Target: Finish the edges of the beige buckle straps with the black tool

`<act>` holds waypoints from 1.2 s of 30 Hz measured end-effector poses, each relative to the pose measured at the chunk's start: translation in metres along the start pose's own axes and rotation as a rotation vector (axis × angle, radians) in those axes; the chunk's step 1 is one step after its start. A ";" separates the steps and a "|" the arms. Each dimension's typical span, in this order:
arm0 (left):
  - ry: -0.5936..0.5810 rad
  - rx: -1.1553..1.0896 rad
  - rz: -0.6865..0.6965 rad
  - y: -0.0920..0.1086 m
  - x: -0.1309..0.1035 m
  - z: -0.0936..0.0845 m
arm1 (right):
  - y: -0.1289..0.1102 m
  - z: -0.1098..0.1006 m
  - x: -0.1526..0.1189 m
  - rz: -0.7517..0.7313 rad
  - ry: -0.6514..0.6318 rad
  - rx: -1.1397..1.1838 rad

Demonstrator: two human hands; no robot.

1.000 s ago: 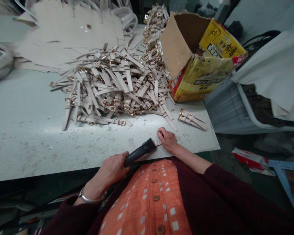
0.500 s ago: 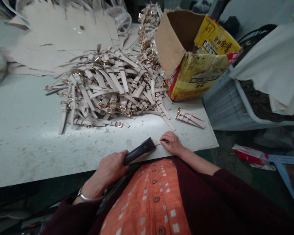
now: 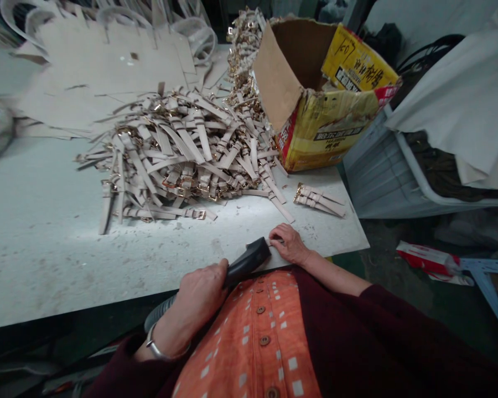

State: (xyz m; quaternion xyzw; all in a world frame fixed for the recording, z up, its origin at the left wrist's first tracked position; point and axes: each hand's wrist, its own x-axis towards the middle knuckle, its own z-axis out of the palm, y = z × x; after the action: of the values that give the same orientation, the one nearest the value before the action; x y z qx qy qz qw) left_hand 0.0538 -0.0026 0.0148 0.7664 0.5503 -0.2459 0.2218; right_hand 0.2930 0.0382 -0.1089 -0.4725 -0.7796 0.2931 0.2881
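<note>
My left hand [image 3: 202, 288] is wrapped around the handle of a black nozzle-like tool [image 3: 249, 261], with a ribbed grey hose [image 3: 160, 310] running behind the wrist. The tool's wide end points right, close to the fingertips of my right hand [image 3: 289, 244]. That hand is pinched on a short beige buckle strap, mostly hidden by the fingers and the tool's head. Beyond my hands lies a large heap of beige buckle straps [image 3: 186, 149] with gold buckles. A small group of straps [image 3: 318, 200] lies apart, near the table's right edge.
A torn yellow cardboard box [image 3: 332, 130] stands open on the table [image 3: 45, 237], behind the small group. Beige flat panels [image 3: 108, 69] with handles lie at the back left. Right of the table stands a pale bin [image 3: 373, 185] with cloth over it.
The black tool and my left hand have moved right, and the tool's head now covers most of the strap that showed before. My right hand stays almost in place.
</note>
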 end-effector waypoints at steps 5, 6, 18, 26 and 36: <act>0.031 0.050 0.015 0.013 0.013 -0.007 | 0.002 -0.001 0.000 0.058 0.010 0.021; 0.038 0.054 0.020 0.014 0.015 -0.007 | 0.002 -0.001 0.000 0.068 0.015 0.026; 0.040 0.008 -0.157 -0.014 0.003 0.006 | -0.003 0.000 -0.001 0.048 0.041 0.012; 0.039 -0.021 -0.080 0.002 0.005 0.010 | -0.002 0.000 0.000 0.048 0.028 0.001; 0.105 -0.135 -0.248 -0.015 0.008 0.008 | -0.006 -0.002 -0.002 -0.056 -0.044 -0.072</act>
State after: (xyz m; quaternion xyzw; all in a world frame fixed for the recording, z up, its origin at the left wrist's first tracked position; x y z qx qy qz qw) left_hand 0.0405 0.0026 0.0031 0.6877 0.6670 -0.1934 0.2115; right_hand 0.2920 0.0343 -0.1039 -0.4538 -0.8088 0.2671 0.2619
